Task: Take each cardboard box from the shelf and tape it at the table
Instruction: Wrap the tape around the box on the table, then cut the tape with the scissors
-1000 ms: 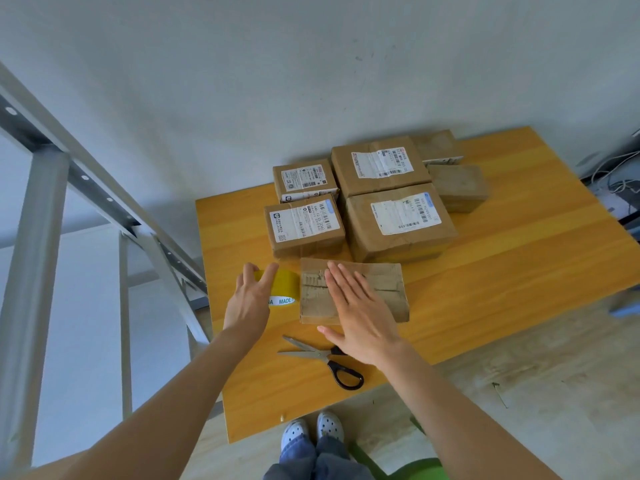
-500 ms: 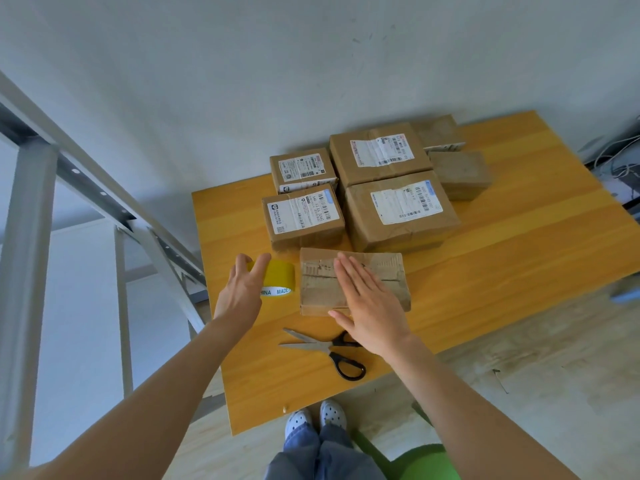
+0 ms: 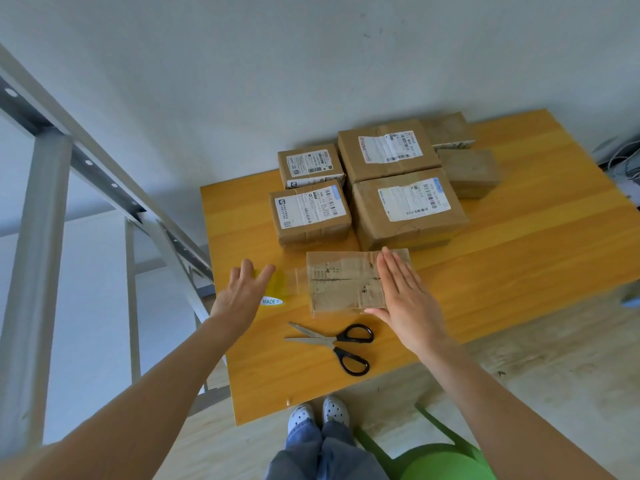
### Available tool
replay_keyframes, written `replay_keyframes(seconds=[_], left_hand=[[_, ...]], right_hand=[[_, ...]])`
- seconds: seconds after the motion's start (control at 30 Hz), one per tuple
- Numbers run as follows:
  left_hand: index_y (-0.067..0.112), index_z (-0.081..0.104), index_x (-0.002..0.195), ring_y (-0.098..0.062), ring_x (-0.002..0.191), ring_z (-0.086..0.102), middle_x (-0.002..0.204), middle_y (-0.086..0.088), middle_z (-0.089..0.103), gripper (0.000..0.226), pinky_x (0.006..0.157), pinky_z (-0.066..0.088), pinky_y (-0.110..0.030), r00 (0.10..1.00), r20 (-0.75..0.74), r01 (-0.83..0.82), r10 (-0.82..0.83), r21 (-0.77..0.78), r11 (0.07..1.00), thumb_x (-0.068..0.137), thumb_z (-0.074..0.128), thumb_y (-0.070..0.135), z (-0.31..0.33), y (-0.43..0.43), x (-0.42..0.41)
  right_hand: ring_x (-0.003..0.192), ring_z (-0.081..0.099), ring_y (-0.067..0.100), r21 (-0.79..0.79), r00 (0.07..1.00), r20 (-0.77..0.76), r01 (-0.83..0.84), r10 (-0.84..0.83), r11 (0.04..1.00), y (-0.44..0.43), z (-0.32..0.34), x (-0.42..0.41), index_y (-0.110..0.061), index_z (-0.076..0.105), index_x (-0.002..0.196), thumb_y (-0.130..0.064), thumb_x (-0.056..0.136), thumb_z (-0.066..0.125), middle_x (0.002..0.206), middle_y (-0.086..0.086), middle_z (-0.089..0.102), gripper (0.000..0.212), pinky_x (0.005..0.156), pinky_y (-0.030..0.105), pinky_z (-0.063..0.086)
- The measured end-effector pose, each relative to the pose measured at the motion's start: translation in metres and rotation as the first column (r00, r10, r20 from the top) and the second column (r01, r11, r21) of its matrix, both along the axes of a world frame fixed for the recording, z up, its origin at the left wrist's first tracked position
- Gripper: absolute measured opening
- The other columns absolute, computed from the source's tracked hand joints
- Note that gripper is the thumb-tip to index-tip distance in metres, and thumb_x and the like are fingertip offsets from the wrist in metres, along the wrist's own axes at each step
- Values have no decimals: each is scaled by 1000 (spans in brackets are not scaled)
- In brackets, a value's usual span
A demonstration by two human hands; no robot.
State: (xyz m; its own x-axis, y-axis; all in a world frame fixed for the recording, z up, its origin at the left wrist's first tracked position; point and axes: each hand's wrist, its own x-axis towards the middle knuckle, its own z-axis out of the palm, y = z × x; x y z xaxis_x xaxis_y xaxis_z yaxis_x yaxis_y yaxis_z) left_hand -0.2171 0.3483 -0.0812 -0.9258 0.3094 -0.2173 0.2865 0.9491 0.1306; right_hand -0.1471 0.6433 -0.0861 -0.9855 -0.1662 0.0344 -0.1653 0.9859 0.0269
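A flat, worn cardboard box (image 3: 343, 285) lies on the orange wooden table (image 3: 519, 251) near its front edge. My right hand (image 3: 405, 299) presses flat on the right end of the box's top, fingers straight. My left hand (image 3: 239, 296) is just left of the box and holds a yellow tape roll (image 3: 278, 289) between thumb and fingers; the roll is blurred. A clear strip of tape (image 3: 299, 278) runs from the roll onto the box's left end.
Black-handled scissors (image 3: 332, 341) lie open on the table in front of the box. Several taped boxes with labels (image 3: 408, 206) stand behind it. A grey metal shelf frame (image 3: 41, 202) stands at the left, and a green chair (image 3: 446, 459) is at my right leg.
My left hand has drawn the tape roll to the left, away from the box, stretching out tape. My right hand has slid to the right along the box top.
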Motion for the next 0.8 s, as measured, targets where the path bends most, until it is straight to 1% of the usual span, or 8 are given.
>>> replay_keyframes(seconds=[0.17,0.3,0.4,0.47,0.5,0.57,0.67,0.8], left_hand=[[23,32,138,-27,108,46,121,-12,37,66,68,53,-33,1000,26,15,-18,78,997,85,55,-9,-9,-4,6],[20,40,136,-27,104,49,117,-12,43,57,82,52,-37,996,24,76,-80,135,988,87,67,33,-12,-10,6],[22,38,138,-24,109,46,121,-10,41,60,90,48,-35,995,28,95,-99,112,989,88,63,42,-8,-7,8],[24,35,139,-23,114,44,125,-8,40,59,94,45,-34,995,39,91,-95,94,991,89,62,40,-5,-5,8],[23,35,139,-23,116,43,126,-7,40,59,95,44,-34,995,44,88,-92,92,992,90,63,39,-3,-4,7],[22,36,139,-23,117,45,127,-6,43,58,97,42,-34,994,51,94,-99,91,991,90,63,37,0,-3,4],[17,37,139,-24,118,50,129,-6,49,57,103,37,-34,991,38,124,-126,65,990,90,64,32,2,-2,1],[16,29,147,-25,126,46,136,-7,47,71,111,30,-36,988,68,138,-137,-4,990,89,61,43,7,3,0]], right_hand=[[143,27,30,-4,999,-31,-42,42,999,5,0,1,3,23,150,-61,78,54,157,18,22,101,114,44,25],[145,27,30,1,996,-60,-62,62,998,5,-1,8,2,22,150,-57,82,56,158,18,23,96,119,44,24],[143,31,31,-23,986,-130,-108,104,994,-3,0,19,0,26,149,-46,86,61,156,17,29,85,116,45,23],[135,45,32,-22,962,-186,-206,199,978,-12,0,30,-2,37,141,-38,82,69,146,18,46,76,114,44,32],[124,53,31,-19,941,-214,-270,260,963,-17,0,37,-3,45,131,-33,78,76,134,18,56,68,109,42,39],[98,60,23,-28,909,-231,-363,347,932,-25,-5,50,-8,55,109,-25,69,84,107,11,65,51,91,36,52],[78,62,18,-45,926,-106,-368,361,929,-34,-17,61,-11,65,90,-22,66,87,88,3,65,34,71,29,54],[82,67,18,-72,970,111,-207,214,976,-48,-34,63,-11,68,93,-28,59,92,93,3,66,44,67,26,56]])
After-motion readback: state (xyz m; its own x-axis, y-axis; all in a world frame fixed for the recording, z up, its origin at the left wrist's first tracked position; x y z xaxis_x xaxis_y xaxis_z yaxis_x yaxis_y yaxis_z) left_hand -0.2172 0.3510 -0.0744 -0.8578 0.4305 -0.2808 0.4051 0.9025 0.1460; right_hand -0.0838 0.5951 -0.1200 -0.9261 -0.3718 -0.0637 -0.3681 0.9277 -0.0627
